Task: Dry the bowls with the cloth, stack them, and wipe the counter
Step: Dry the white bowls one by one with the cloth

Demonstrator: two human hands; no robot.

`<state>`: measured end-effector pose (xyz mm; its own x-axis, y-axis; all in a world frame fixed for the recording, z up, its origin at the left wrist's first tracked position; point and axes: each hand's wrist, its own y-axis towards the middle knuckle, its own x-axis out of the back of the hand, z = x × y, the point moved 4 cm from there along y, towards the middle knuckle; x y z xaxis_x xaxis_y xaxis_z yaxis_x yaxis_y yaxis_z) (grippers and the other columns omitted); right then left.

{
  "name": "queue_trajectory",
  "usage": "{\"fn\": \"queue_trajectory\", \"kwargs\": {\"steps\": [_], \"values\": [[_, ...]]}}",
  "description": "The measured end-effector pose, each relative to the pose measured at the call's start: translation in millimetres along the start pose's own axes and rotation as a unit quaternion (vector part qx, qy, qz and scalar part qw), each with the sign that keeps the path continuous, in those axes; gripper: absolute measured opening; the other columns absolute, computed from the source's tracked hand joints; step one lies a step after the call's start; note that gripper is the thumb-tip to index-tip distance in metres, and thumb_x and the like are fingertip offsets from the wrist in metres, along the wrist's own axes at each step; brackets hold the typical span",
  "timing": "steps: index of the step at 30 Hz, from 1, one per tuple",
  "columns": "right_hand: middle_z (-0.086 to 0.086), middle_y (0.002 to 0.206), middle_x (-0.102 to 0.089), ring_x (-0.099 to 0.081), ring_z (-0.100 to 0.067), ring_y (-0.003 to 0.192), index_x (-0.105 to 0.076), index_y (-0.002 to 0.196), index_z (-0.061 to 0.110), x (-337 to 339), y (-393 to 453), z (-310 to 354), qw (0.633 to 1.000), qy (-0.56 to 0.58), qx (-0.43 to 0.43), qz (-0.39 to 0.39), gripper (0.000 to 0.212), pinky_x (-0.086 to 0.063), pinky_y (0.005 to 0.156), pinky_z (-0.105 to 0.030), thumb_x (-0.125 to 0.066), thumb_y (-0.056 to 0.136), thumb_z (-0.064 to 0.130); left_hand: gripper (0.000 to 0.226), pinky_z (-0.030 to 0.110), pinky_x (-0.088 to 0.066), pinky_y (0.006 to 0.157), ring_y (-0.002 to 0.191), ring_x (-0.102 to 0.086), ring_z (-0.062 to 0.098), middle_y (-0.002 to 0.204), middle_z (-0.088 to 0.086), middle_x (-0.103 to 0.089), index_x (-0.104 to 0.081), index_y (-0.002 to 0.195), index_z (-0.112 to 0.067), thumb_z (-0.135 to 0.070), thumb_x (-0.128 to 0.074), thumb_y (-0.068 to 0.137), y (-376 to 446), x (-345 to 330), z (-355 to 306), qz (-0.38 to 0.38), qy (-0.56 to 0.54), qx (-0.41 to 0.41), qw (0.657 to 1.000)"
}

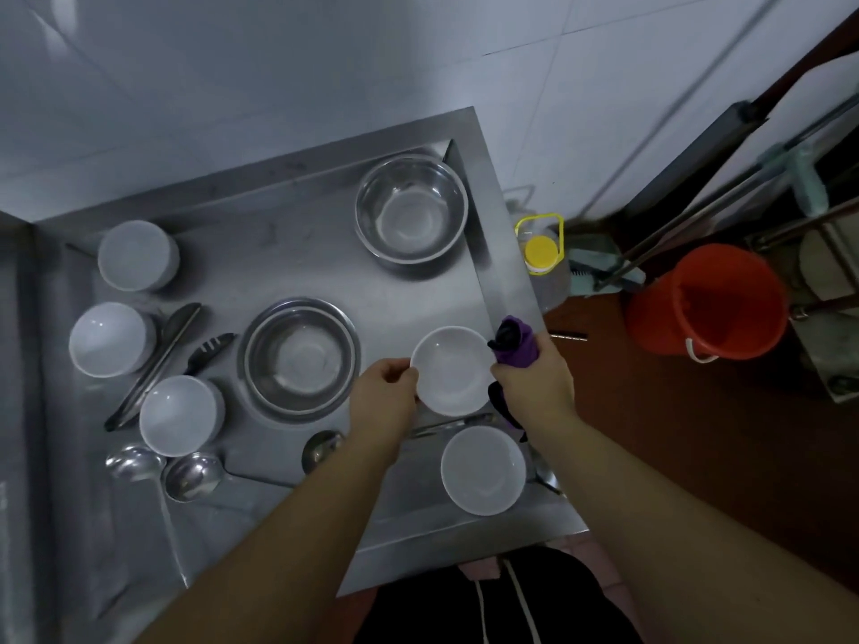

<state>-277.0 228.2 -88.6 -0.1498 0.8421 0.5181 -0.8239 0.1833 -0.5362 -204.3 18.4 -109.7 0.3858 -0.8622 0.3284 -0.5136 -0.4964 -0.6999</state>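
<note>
A white bowl [453,370] is held over the right side of the steel counter [260,253]. My left hand [383,397] pinches its left rim. My right hand [534,383] grips a purple cloth [513,341] against the bowl's right rim, and a tail of cloth hangs below the hand. Another white bowl [483,470] stands near the front right corner. Three more white bowls stand on the left: one at the back [137,255], one in the middle [109,339] and one nearer me [179,415].
Two steel bowls sit on the counter, one in the middle [300,357] and one at the back right [411,209]. Tongs [153,364], a slotted spoon [209,348] and ladles [193,476] lie at the left front. An orange bucket [706,302] and a yellow-capped bottle [541,253] stand on the floor to the right.
</note>
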Motion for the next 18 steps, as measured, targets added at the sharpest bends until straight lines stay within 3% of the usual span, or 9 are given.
{"fn": "queue_trajectory", "kwargs": {"steps": [3, 6, 9, 13, 18], "values": [[-0.024, 0.089, -0.067, -0.048, -0.02, 0.062, -0.064, 0.101, 0.003, -2, 5, -3, 1.0, 0.001, 0.006, 0.011, 0.028, -0.036, 0.05, -0.017, -0.077, 0.077, 0.0, 0.011, 0.049, -0.062, 0.095, 0.098, -0.073, 0.021, 0.101, -0.006, -0.076, -0.07, 0.097, -0.035, -0.025, -0.067, 0.097, 0, -1, -3, -0.011, 0.029, -0.011, 0.999], [-0.008, 0.083, -0.067, -0.056, -0.024, 0.069, -0.064, 0.101, 0.014, -1, 8, -5, 0.999, -0.014, 0.002, 0.033, 0.028, -0.04, 0.055, -0.022, -0.079, 0.077, 0.01, 0.011, 0.05, -0.06, 0.097, 0.101, -0.072, 0.023, 0.104, -0.004, -0.075, -0.071, 0.107, -0.029, -0.025, -0.066, 0.098, -5, 0, -8, -0.01, 0.048, -0.007, 0.999], [0.005, 0.083, -0.067, -0.06, -0.018, 0.073, -0.064, 0.099, 0.025, 9, 6, -6, 0.999, -0.013, 0.011, 0.043, 0.029, -0.043, 0.061, -0.03, -0.084, 0.078, 0.023, 0.028, 0.051, -0.059, 0.098, 0.103, -0.071, 0.025, 0.112, -0.002, -0.074, -0.069, 0.125, -0.024, -0.03, -0.064, 0.098, -17, 6, -14, -0.016, 0.097, -0.012, 0.995], [-0.001, 0.093, -0.07, -0.063, -0.025, 0.085, -0.064, 0.103, 0.029, 33, 0, -2, 0.998, -0.031, 0.04, 0.041, 0.031, -0.044, 0.074, -0.036, -0.083, 0.081, 0.033, 0.036, 0.045, -0.059, 0.095, 0.102, -0.068, 0.024, 0.117, -0.004, -0.069, -0.065, 0.135, -0.024, -0.03, -0.062, 0.099, -45, 20, -22, -0.032, 0.129, -0.019, 0.991], [0.006, 0.085, -0.062, -0.059, -0.027, 0.086, -0.057, 0.104, 0.03, 60, -16, 9, 0.991, -0.069, 0.101, 0.055, 0.026, -0.043, 0.074, -0.036, -0.077, 0.088, 0.03, 0.036, 0.029, -0.052, 0.068, 0.093, -0.066, 0.017, 0.118, -0.006, -0.066, -0.062, 0.135, -0.023, -0.028, -0.061, 0.1, -90, 34, -19, -0.043, 0.169, -0.057, 0.983]]}}
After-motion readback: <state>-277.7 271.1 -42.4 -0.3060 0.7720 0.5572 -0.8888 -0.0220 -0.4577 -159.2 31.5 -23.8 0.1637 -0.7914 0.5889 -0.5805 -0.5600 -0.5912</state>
